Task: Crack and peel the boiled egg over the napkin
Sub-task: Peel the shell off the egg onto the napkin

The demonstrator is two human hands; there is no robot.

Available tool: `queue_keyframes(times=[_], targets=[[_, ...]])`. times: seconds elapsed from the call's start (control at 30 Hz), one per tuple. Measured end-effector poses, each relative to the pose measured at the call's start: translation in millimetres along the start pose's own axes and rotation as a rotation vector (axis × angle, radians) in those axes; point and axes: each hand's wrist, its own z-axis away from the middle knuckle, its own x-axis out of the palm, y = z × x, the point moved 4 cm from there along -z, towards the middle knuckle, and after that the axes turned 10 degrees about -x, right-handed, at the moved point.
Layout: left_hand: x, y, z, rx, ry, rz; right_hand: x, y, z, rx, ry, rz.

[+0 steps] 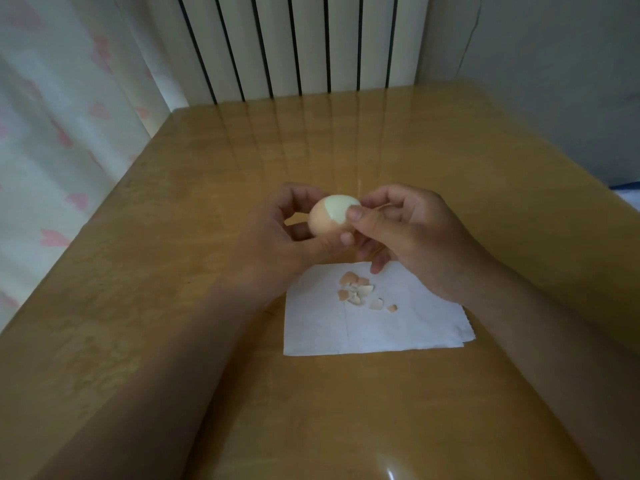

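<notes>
A boiled egg [330,214] is held in the air just beyond the far edge of the white napkin [374,327]. Its right end is bare and pale; brown shell still covers the left part. My left hand [277,237] cups the egg from the left and below, thumb under it. My right hand [408,230] pinches at the peeled end with thumb and forefinger. Several brown shell pieces [356,291] lie on the napkin below the hands.
The napkin lies flat on a glossy wooden table [173,271]. A white radiator [294,46] stands behind the far edge. A curtain with pink hearts [52,133] hangs along the left side, and a grey wall is at the right.
</notes>
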Motion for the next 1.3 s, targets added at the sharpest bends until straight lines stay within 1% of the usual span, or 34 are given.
queue_keyframes(times=[0.07,0.23,0.33,0.43,0.53,0.7,0.9,1.07,1.3], targets=[[2.8,4.2,3.7,0.043,0.064,-0.13,2.2,0.7,0.2,0.009,0.011,-0.034],[5.2,8.5,7.4,0.118,0.123,-0.208,2.9,-1.0,0.5,-0.008,0.0,-0.073],[6.4,8.4,8.8,0.176,0.16,-0.291,2.7,-1.1,0.4,-0.015,0.012,-0.017],[8.6,7.0,8.1,0.288,0.204,-0.427,4.1,0.0,1.3,-0.033,0.017,0.087],[8.6,4.0,5.4,0.363,0.215,-0.498,5.1,1.7,1.8,-0.029,0.028,0.114],[7.4,1.8,2.9,0.376,0.214,-0.509,6.3,5.6,0.1,-0.014,0.046,0.082],[4.7,3.3,3.1,0.283,0.211,-0.409,5.2,6.3,-2.2,-0.007,0.047,0.013],[3.4,3.0,2.9,0.243,0.197,-0.347,5.1,5.1,-2.1,0.011,-0.01,-0.102],[4.9,4.7,5.2,0.266,0.164,-0.294,1.0,1.2,-0.7,-0.025,-0.016,-0.061]])
